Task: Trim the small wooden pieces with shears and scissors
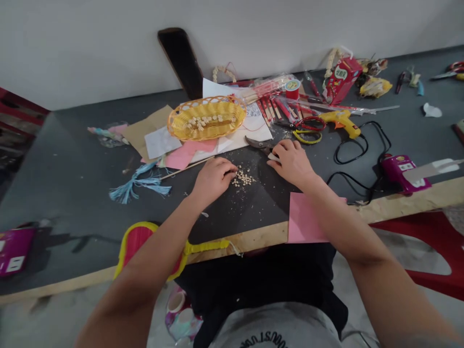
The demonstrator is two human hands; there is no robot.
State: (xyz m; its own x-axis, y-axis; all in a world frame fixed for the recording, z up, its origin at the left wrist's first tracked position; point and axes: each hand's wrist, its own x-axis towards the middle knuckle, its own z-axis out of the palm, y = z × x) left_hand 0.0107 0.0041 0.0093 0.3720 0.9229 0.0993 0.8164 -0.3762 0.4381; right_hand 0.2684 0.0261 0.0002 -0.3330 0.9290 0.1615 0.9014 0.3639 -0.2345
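My left hand point(215, 180) rests on the dark tabletop with its fingers curled and the tips pressed together at the left edge of a pile of small pale pieces point(244, 180). What sits between those fingertips, if anything, is hidden. To the right of the pile, my right hand point(293, 162) closes over the handle end of a pair of pruning shears point(258, 143). Their dark jaws point left, and a whitish part shows between thumb and fingers. Behind both hands stands a yellow woven basket point(206, 135) holding several pale pieces. Pale crumbs lie scattered around the pile.
Yellow-handled scissors point(307, 137) and a yellow glue gun point(340, 122) with its black cord lie right of the shears. Pink paper point(302, 217) overhangs the front edge under my right forearm. A blue tassel point(139, 183), a red-yellow paddle point(136, 239) and a purple power block point(404, 173) are also around.
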